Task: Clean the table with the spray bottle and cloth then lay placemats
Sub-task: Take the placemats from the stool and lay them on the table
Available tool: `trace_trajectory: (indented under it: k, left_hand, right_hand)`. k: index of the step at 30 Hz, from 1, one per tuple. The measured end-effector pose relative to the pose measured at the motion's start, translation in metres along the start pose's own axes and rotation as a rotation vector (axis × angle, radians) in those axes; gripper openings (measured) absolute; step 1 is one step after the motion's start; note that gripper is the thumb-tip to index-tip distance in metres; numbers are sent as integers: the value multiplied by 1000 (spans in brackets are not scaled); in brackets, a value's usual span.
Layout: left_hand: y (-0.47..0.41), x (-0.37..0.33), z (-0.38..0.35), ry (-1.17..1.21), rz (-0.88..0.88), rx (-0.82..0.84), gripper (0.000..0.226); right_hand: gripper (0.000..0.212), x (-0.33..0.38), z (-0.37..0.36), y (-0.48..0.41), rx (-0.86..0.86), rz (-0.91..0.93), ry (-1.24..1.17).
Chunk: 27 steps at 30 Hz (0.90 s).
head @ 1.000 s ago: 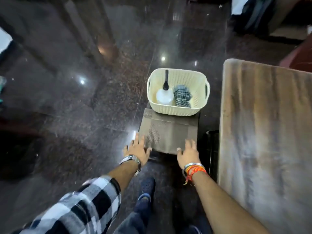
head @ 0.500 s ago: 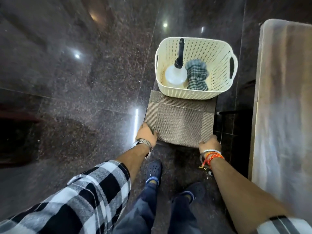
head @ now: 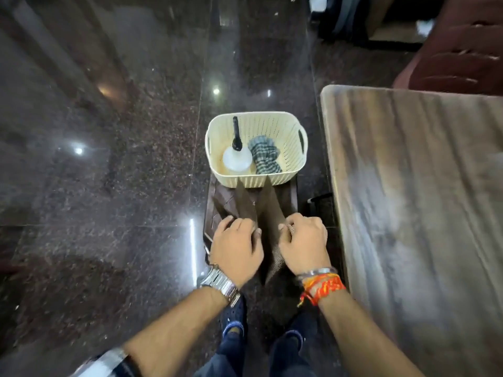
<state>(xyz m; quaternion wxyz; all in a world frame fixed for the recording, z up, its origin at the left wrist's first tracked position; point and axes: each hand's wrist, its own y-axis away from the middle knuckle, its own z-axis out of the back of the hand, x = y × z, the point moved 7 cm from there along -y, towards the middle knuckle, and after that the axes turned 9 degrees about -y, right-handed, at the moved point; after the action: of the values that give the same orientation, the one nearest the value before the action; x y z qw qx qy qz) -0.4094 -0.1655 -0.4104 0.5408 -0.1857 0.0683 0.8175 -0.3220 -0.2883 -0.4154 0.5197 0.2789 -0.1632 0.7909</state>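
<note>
1. Placemats (head: 268, 213): brown woven sheets, bunched into ridges between our hands, lying on a dark stool (head: 211, 210). The far ends reach the basket's near wall.
2. Left hand (head: 236, 251): back upward, fingers curled down over the left side of the placemats, gripping them. There is a metal watch (head: 217, 281) at the wrist.
3. Right hand (head: 304, 243): back upward, fingers curled in, pinching a woven edge. There are orange thread bands (head: 322, 288) at the wrist.
4. Basket (head: 250, 182): cream, perforated, just beyond the placemats.
5. Spray bottle (head: 237, 159): upright, in the left of the basket.
6. Cloth (head: 265, 156): checked, crumpled, beside the bottle on its right.
7. Table (head: 408, 200): wood-grain top, to the right.
8. Floor (head: 109, 159): dark polished stone.
</note>
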Motion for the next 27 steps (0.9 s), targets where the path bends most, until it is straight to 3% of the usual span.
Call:
trace_trajectory:
  k: [3, 7, 10, 15, 21, 25, 27]
  left_hand:
    - [-13, -33, 52, 85, -134, -93, 21]
    - [-46, -72, 117, 317, -236, -175, 10]
    - [-86, -113, 143, 404, -268, -227, 4]
    - [-160, -205, 120, 469, -232, -173, 11]
    - [-220, -317, 84, 366, -269, -182, 20]
    - [-263, -359, 24, 334, -256, -85, 30]
    - [-277, -370, -30, 117, -270, 97, 61]
  right_hand:
    - [15, 21, 61, 11, -45, 175, -119]
    - [23, 7, 165, 22, -297, 145, -132]
    - [33, -30, 231, 33, -550, 20, -180]
    - [21, -125, 284, 45, -863, -387, -390]
    - [37, -181, 334, 40, -1159, -532, -451]
    - [32, -245, 336, 2, -1079, -711, -516]
    - [53, -277, 315, -21, -863, -853, -464]
